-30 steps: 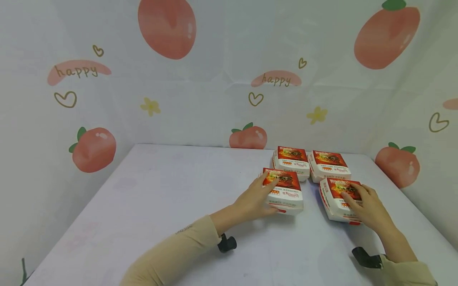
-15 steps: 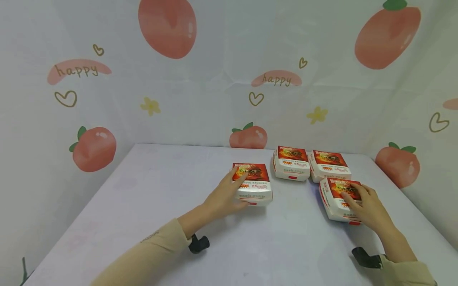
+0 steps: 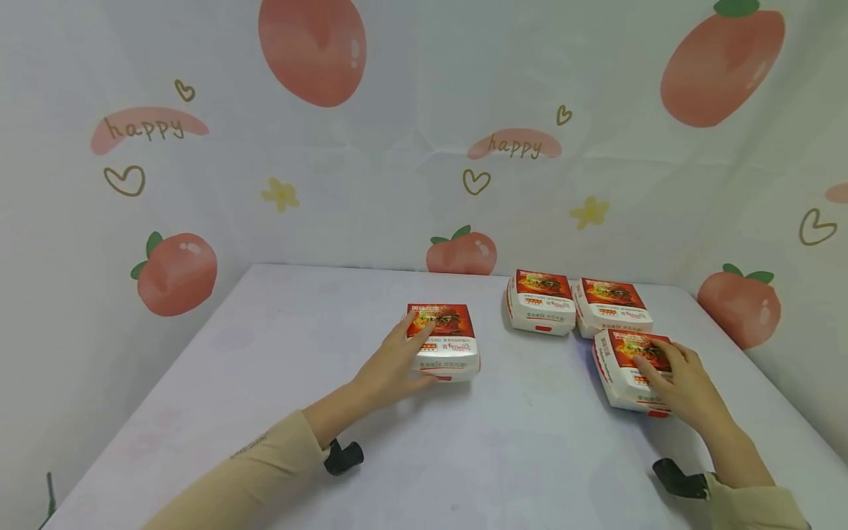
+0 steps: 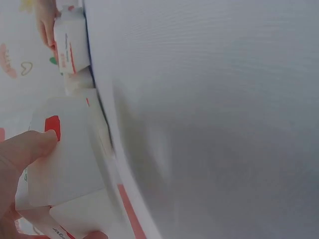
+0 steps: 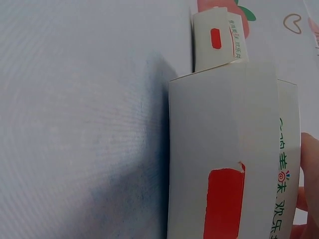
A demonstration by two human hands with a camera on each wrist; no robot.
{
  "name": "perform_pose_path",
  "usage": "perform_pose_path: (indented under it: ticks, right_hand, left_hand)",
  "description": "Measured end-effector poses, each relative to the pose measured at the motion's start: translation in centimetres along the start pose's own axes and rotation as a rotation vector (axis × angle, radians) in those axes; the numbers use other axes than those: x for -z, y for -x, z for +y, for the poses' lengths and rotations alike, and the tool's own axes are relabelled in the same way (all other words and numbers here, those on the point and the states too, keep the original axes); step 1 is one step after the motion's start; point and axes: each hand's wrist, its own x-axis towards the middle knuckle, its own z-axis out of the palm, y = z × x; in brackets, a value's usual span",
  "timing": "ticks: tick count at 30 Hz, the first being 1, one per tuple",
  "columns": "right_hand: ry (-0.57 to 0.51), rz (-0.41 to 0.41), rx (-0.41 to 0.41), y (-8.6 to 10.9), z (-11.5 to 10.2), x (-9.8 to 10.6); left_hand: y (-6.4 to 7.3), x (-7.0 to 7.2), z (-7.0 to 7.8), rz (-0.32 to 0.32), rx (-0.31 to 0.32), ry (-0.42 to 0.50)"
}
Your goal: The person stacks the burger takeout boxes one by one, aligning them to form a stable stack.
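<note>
**At the middle of the flat white table, your left hand grips a squarish red-and-white cardboard box**

Against that box's near wall, your thumb presses by the red tab, while your fingers reach over its left side and top; the views don't let you tell whether its base touches the table. With your hold all on the left, its right side may droop or twist, and a hard squeeze could dent the card.

Your right hand rests spread on the near right red-and-white cardboard box, with no pinch showing. Pushing it away from you could bump the far right red-and-white cardboard box, just beyond.

Your gripped box points its tab to the near side; its top looks nearly square, so you can't pick out a long axis.
</note>
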Motion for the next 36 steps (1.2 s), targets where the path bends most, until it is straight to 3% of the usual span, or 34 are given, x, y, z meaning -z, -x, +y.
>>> perform_pose_path:
  ticks: [18, 24, 32, 36]
  right_hand:
    - [0.000, 0.003, 0.010, 0.0, 0.2, -0.2]
    - [0.003, 0.005, 0.007, 0.1, 0.2, -0.2]
    - [-0.004, 0.007, 0.014, 0.1, 0.1, -0.2]
    - [-0.007, 0.011, 0.014, 0.1, 0.0, -0.1]
  left_hand:
    - [0.4, -0.5, -0.6, -0.032, -0.013, -0.018]
    - [0.5, -0.8, -0.9, -0.025, -0.007, 0.020]
    - [0.3, -0.5, -1.6, -0.059, 0.086, 0.091]
    - [0.2, 0.0, -2.1, -0.064, 0.131, 0.194]
